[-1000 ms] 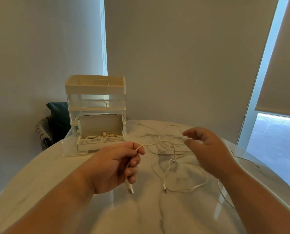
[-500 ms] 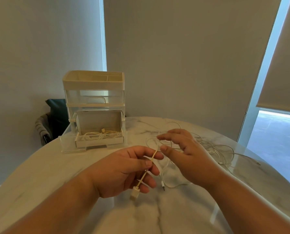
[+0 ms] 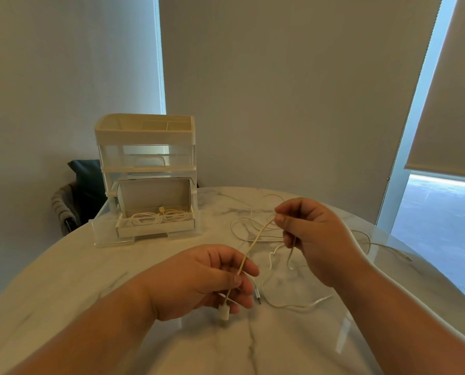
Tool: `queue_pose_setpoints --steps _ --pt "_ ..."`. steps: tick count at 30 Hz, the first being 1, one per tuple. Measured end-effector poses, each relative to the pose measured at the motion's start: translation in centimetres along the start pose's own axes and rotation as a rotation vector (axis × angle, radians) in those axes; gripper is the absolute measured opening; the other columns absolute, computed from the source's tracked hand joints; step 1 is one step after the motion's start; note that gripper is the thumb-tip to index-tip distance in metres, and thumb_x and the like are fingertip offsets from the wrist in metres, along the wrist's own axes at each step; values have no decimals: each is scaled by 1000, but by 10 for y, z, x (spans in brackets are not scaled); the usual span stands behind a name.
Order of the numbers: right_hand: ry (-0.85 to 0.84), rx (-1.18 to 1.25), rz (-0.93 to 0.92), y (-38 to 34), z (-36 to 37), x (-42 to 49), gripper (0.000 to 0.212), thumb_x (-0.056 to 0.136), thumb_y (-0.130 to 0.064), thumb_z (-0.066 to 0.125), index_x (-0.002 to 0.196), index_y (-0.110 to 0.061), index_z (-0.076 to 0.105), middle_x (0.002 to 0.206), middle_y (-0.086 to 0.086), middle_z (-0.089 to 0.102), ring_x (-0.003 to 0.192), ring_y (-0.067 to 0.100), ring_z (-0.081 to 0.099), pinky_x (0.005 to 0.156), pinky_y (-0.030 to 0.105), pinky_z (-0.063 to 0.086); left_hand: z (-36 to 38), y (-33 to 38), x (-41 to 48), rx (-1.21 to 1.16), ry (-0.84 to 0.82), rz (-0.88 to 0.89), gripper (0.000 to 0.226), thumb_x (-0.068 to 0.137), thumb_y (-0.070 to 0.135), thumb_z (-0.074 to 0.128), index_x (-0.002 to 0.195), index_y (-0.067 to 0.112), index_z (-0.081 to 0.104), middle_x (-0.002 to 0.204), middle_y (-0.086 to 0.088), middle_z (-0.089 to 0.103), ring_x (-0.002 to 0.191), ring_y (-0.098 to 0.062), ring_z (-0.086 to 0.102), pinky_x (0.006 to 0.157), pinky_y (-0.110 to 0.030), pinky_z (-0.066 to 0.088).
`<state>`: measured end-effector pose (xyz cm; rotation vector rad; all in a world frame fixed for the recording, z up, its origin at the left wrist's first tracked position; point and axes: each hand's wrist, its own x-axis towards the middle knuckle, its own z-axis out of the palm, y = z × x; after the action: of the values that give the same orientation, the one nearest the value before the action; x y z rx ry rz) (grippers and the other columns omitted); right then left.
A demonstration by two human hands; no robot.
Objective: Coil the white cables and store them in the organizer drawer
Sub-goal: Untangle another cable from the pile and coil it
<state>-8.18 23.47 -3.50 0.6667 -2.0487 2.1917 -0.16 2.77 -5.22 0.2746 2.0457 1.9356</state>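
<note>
Place: a room in a home, most likely a dining or living corner.
Table (image 3: 63, 266): round, with a white marble-look top, the sort people eat at.
Seat: a chair (image 3: 62, 212) behind the table, with a dark cushion (image 3: 86, 180) on it.
Windows: tall panes (image 3: 440, 220) covered by beige roller blinds (image 3: 448, 104).
Walls (image 3: 280, 90): plain and pale.
Small things: a clear desktop organizer (image 3: 144, 147) and a white cable (image 3: 255, 240), ordinary household items.
</note>
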Motion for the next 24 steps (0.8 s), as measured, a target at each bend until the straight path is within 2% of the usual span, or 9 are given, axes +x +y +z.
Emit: queue_pose_setpoints --steps 4,6,8,10,14,18,24 --pt "-20 131 8 -2 -3 3 29 87 6 64 80 -20 75 72 4 63 52 13 47 60 32 42 -1 1 -1 -29 1 -25 28 98 -6 49 120 4 63 103 -19 69 99 -34 69 84 -45 57" --pt "-24 195 26 -2 -2 2 26 87 7 63 83 -17 73 71 4 61 50 12 45 60 33 46 -2 2 -2 -49 -19 -25 34 97 -8 47 124 6 62 107 -20 69 100 -36 69 83 -44 57" --pt "-36 219 37 -4 -1 1 23 88 7 62 86 -14 71 71 4 59 49 13 44 54 31 45 0 2 -2 -81 -57 -27 38 95 -9 47 127 7 59 108 -21 68 100 -37 69 82 -43 58" --pt "-41 190 27 -4 0 0 22 88 6 63 85 -15 71 71 5 59 49 14 43 50 28 41 1 2 -2 -90 -76 -9 41 90 -8 51 129 5 57 108 -21 67 103 -39 68 84 -42 56" --pt "-38 27 -36 -1 0 -1 23 88 3 66 84 -19 73 70 2 62 54 15 46 53 26 42 4 -1 0 -189 -106 67 44 81 -9 53 123 3 59 107 -20 68 104 -38 68 85 -40 57" --pt "0 -107 -59 1 1 -1 17 88 -3 70 88 -20 73 71 -5 66 59 9 52 60 26 44 4 0 0 -312 -163 73 44 82 -12 54 122 6 64 111 -20 66 110 -39 66 81 -46 59" --pt "39 -132 -81 0 2 -3 13 87 -5 71 90 -18 73 73 -5 68 63 7 56 64 26 47 6 -1 -1 -336 -232 44 49 87 -13 53 132 4 56 120 -22 62 113 -40 63 76 -46 61"
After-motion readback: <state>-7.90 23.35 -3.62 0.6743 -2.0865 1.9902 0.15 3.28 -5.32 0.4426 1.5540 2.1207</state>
